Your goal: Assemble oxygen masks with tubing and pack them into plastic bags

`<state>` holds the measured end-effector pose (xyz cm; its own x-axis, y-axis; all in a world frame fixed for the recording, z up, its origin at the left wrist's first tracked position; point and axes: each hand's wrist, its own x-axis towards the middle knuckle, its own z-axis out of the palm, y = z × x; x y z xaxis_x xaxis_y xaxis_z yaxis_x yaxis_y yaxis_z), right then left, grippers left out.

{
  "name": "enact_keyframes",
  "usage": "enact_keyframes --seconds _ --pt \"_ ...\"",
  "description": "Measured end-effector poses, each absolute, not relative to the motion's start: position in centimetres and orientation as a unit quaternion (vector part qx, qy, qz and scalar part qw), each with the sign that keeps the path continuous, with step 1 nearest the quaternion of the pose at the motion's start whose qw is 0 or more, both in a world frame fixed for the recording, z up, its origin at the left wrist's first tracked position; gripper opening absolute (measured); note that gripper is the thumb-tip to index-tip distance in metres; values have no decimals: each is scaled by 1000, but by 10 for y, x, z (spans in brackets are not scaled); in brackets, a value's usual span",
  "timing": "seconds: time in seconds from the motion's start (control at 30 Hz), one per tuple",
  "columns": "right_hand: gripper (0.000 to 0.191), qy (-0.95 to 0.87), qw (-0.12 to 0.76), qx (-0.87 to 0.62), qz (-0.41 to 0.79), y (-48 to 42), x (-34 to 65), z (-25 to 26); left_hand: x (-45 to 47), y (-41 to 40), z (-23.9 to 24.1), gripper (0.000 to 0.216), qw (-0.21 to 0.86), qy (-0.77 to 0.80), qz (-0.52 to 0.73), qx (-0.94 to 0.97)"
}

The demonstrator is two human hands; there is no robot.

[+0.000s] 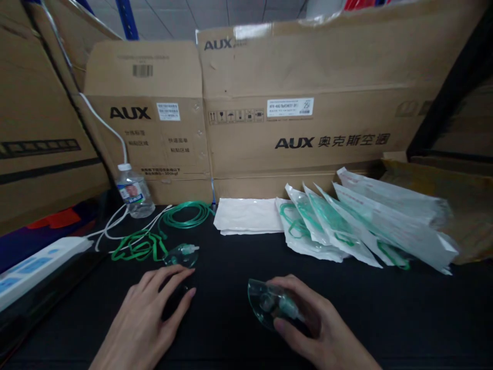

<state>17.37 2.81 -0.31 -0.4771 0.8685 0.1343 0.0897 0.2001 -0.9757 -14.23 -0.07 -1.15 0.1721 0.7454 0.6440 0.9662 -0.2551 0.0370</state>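
Observation:
My right hand [308,313] grips a clear, green-tinted oxygen mask [256,300] between thumb and fingers, just above the black table. The mask's pale green connector points toward my palm. To the left, my left hand [154,303] is palm down with thumb and fingers apart, and I see nothing held in it. Just beyond its fingertips lies another clear mask [175,255] with a pale connector; I cannot tell if the fingers touch it. Behind that are green straps [140,246] and a coil of green tubing [188,215].
Several packets [319,221] with green tubing inside lean in a row at right. White flat bags [248,216] lie at the back centre. A plastic bottle [134,192], white cables and a power strip [42,264] occupy the left. Cardboard [246,144] walls the back.

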Motion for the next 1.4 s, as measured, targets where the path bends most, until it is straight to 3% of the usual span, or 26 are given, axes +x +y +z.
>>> enact_keyframes --seconds 0.4,0.73,1.03,1.17,1.4 --pt "31 -706 354 -348 506 26 174 2 -124 11 -4 35 140 -599 -211 -760" --pt "33 -669 366 -360 537 30 177 -1 -51 25 -9 15 -1 -581 -226 -781" --pt "32 -677 353 -360 537 27 178 5 -81 21 -6 24 54 -488 -323 -809" --pt "37 -688 350 -363 522 26 179 4 -105 2 -11 33 94 -517 -305 -794" --pt "38 -684 340 -362 534 26 179 4 -175 -31 -39 33 74 -565 -258 -780"
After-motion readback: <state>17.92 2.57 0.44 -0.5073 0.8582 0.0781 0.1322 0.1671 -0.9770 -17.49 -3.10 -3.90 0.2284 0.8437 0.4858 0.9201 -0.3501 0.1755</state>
